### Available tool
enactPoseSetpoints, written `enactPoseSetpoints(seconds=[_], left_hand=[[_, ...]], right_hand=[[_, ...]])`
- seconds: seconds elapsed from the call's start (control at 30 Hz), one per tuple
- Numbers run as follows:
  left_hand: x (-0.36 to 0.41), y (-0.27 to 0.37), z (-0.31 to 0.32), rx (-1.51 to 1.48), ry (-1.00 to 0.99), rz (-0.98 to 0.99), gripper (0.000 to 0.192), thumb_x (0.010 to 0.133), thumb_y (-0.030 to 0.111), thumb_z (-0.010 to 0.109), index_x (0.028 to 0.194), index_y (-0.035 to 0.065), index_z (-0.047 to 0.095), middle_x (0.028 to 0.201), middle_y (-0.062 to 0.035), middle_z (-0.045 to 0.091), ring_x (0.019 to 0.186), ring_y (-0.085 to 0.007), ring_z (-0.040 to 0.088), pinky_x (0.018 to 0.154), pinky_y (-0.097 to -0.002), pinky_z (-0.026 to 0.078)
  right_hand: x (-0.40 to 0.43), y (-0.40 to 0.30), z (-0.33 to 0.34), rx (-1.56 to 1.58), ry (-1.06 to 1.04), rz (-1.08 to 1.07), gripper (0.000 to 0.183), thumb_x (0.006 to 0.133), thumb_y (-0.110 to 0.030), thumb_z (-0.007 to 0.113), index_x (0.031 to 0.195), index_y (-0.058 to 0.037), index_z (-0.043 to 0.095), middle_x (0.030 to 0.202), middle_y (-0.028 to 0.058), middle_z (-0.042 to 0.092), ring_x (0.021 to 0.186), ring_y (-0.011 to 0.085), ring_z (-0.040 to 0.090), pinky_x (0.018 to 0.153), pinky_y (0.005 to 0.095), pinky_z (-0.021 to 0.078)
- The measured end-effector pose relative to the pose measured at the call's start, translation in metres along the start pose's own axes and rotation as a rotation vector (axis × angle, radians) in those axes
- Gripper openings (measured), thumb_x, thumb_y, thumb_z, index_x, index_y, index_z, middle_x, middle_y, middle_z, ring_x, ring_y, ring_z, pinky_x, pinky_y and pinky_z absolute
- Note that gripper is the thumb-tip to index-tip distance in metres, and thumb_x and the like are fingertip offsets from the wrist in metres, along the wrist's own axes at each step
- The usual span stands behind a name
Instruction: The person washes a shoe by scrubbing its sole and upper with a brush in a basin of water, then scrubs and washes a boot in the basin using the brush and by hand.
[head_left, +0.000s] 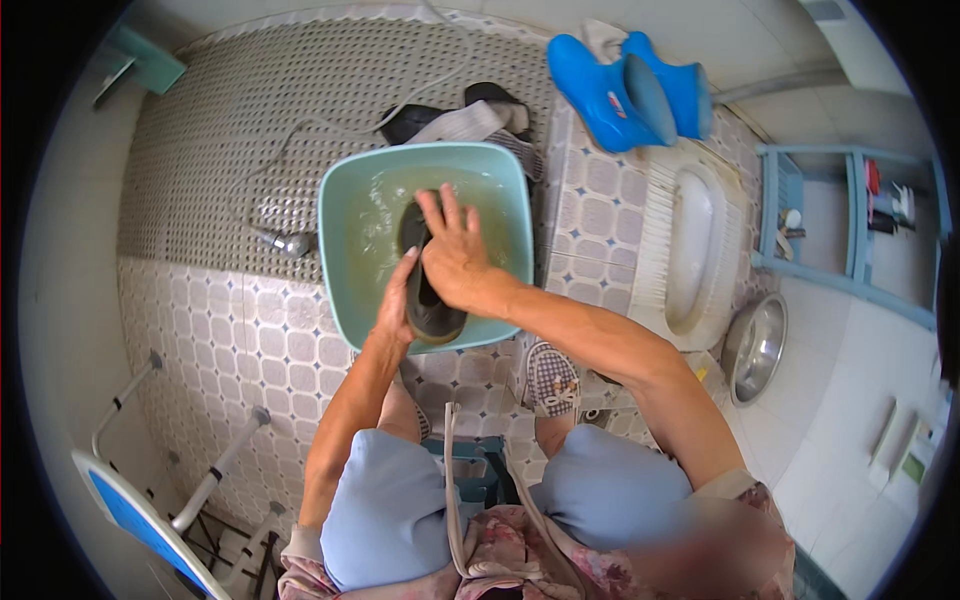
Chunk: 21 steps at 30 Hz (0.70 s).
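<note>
A dark shoe (437, 322) is held tilted over the murky water in a light green plastic basin (328, 225). My left hand (395, 304) grips the shoe's near left side, thumb along its edge. My right hand (454, 259) lies on the shoe's right side and opening, its fingers spread towards the far end; whether it grips anything is hidden. Behind the basin, a heap of dark and grey shoes (469, 124) rests on the mat.
A shower head (285, 242) with its hose lies on the perforated mat (195, 150). Blue rubber boots (615, 97), a squat toilet (694, 247), a metal bowl (757, 349) and a blue shelf (851, 217) stand right. A blue-seated shower chair (142, 525) is at the lower left.
</note>
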<state>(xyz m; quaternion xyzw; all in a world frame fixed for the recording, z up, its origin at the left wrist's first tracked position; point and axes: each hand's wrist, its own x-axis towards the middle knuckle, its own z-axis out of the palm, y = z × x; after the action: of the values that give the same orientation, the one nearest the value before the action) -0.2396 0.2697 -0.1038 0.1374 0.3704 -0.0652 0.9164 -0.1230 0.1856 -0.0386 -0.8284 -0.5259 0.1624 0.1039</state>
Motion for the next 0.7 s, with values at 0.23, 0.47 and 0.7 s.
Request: enactPoseSetpoints(seconds=[0.23, 0.47, 0.7], left_hand=[[-0.012, -0.003, 0.008, -0.023, 0.037, 0.082, 0.055, 0.100, 0.044, 0.050, 0.138, 0.0044, 0.050, 0.129, -0.0203, 0.062, 0.113, -0.0324, 0.065, 0.098, -0.0457, 0.055], [-0.014, 0.004, -0.008, -0.060, -0.082, 0.085, 0.064, 0.099, 0.060, 0.044, 0.138, 0.0098, 0.052, 0.129, -0.0176, 0.062, 0.112, -0.0319, 0.065, 0.096, -0.0472, 0.055], [0.000, -0.002, -0.001, -0.038, -0.108, -0.072, 0.071, 0.097, 0.064, 0.045, 0.148, 0.0150, 0.044, 0.141, -0.0163, 0.054, 0.128, -0.0349, 0.054, 0.108, -0.0492, 0.045]], right_hand=[[-0.023, -0.013, -0.008, 0.058, 0.035, -0.025, 0.021, 0.080, -0.008, 0.062, 0.087, 0.0087, 0.074, 0.159, 0.0193, 0.025, 0.145, 0.0470, 0.021, 0.108, 0.0628, 0.0287], [-0.051, -0.029, -0.027, 0.265, -0.118, -0.113, 0.023, 0.078, -0.008, 0.067, 0.092, 0.0095, 0.071, 0.156, 0.0228, 0.026, 0.143, 0.0517, 0.021, 0.109, 0.0630, 0.0281], [-0.011, 0.004, -0.012, 0.060, -0.108, -0.053, 0.021, 0.076, -0.009, 0.069, 0.093, 0.0032, 0.072, 0.157, 0.0198, 0.024, 0.142, 0.0501, 0.022, 0.106, 0.0620, 0.0299]])
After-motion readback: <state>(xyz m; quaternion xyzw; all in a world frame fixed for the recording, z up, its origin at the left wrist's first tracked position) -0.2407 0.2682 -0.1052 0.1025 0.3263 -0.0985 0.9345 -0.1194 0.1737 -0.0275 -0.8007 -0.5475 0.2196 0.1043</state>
